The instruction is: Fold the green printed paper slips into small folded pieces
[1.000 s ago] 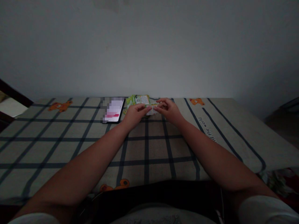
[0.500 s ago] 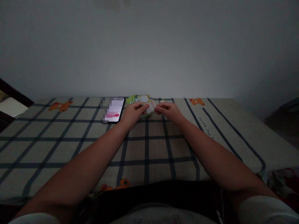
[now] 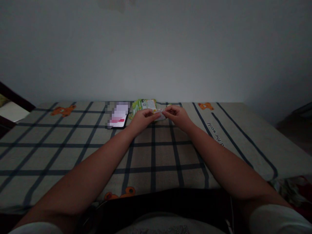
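My left hand [image 3: 143, 117] is closed in a pinch, thumb on top, on the left side of a small flat printed packet [image 3: 159, 111] with white, orange and red print. At its right end, the fingertips of my right hand [image 3: 177, 114] are pinched together on the packet's edge. The fingers cover much of the packet, so its full shape is hidden. Just behind my left hand lies a stack of green printed packets [image 3: 145, 104], partly covered by that hand. A small pale scrap [image 3: 168, 105] shows behind my right fingers.
A phone [image 3: 119, 115] with a lit, partly blurred screen lies left of the green stack. The table is covered by a checked cloth [image 3: 97, 152] with printed bears. A grey wall [image 3: 156, 52] rises at the back edge. A dark wooden frame [image 3: 14, 96] stands at far left.
The small packet has turned flatter and shifted slightly right and down. My right fingertips have closed on its edge. More of the green stack shows behind my left hand.
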Demonstrator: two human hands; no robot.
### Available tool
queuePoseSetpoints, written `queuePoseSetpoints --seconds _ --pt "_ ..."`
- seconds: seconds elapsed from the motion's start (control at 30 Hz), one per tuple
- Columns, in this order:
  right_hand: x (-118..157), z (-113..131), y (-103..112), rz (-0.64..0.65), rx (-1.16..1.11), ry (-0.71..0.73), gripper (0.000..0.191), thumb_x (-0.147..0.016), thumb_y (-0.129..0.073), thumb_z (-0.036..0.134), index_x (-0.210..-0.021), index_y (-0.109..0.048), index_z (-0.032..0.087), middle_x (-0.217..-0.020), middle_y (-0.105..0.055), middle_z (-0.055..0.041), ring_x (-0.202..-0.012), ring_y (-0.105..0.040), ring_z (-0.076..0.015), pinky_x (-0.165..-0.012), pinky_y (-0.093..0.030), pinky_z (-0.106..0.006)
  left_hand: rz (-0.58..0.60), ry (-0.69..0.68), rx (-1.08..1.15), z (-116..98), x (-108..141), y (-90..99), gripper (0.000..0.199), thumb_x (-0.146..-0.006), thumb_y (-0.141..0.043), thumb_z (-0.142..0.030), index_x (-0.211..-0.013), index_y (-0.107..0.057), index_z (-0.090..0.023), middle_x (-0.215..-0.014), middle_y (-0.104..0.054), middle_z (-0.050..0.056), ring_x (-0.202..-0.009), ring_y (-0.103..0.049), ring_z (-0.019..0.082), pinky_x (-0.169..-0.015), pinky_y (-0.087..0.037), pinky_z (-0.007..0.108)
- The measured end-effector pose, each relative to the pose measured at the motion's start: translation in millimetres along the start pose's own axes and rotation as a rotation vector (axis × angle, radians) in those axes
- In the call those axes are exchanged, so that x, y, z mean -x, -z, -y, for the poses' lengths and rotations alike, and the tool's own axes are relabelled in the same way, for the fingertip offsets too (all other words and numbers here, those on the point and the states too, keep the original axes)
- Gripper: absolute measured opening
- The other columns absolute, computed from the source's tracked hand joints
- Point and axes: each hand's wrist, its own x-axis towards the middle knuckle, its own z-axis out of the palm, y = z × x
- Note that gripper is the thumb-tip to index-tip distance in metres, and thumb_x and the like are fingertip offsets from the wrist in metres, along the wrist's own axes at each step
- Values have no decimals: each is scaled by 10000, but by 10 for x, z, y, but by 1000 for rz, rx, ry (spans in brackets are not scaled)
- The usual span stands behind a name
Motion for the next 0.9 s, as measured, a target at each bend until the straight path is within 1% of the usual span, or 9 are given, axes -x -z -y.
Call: queuePoseSetpoints --seconds 0.13,0.23,0.37,0.47,0.53,0.6,0.67,0.77,0.9 --pt "15 37 12 41 62 -6 321 -756 -731 496 -796 -674 182 -722 -652 -5 -672 -566 -127 -654 -460 -283 -58 -87 -136 -49 26 9 375 -815 -675 -519 -679 -660 -169 -617 -550 -15 -593 -464 122 -576 -333 266" --pt "24 47 14 49 101 10 325 -784 -705 507 -813 -694 184 -741 -670 -12 -683 -572 -132 -661 -461 -282 -72 -98 -180 -49 31 10 380 -820 -666 -520 -676 -662 -168 -616 -569 -11 -593 -481 123 -576 -344 265" --pt "29 43 21 55 199 66 291 -818 -687 473 -815 -704 182 -767 -685 -26 -696 -584 -142 -658 -450 -282 -47 -75 -172 -28 27 0 334 -797 -699 -500 -810 -714 -166 -739 -683 24 -661 -577 144 -614 -420 265" --pt "29 41 31 72 283 138 252 -839 -679 440 -819 -717 192 -789 -700 -35 -709 -599 -151 -674 -451 -289 -68 -87 -125 -31 25 -7 360 -772 -729 -492 -943 -733 -175 -904 -743 60 -764 -646 170 -688 -490 282" --pt "29 42 30 91 313 168 243 -841 -680 436 -820 -727 198 -794 -706 -38 -706 -601 -152 -683 -454 -293 -67 -110 -110 -41 25 -8 359 -771 -735 -490 -956 -743 -183 -966 -754 71 -838 -667 184 -755 -513 299" --pt "28 42 19 86 310 163 251 -831 -691 447 -819 -730 200 -788 -708 -38 -696 -601 -150 -681 -460 -294 -58 -123 -115 -46 23 -7 334 -778 -731 -490 -914 -752 -186 -956 -758 73 -871 -672 192 -796 -515 311" --pt "29 45 3 46 266 129 270 -805 -718 468 -824 -719 198 -793 -707 -39 -689 -602 -148 -670 -469 -292 -73 -120 -94 -36 17 -11 325 -778 -732 -484 -894 -748 -181 -933 -758 74 -857 -673 191 -792 -517 316" --pt "31 61 -15 -10 184 74 311 -754 -761 493 -815 -689 196 -781 -694 -33 -672 -601 -144 -641 -479 -285 -120 -112 27 4 4 -25 352 -762 -750 -460 -965 -714 -174 -908 -749 68 -822 -678 183 -758 -524 313" --pt "29 77 -15 11 149 58 305 -752 -762 487 -789 -686 194 -767 -692 -33 -681 -610 -149 -651 -492 -293 -137 -139 40 21 4 -37 328 -747 -769 -446 -907 -693 -170 -891 -740 61 -810 -677 172 -746 -522 300"
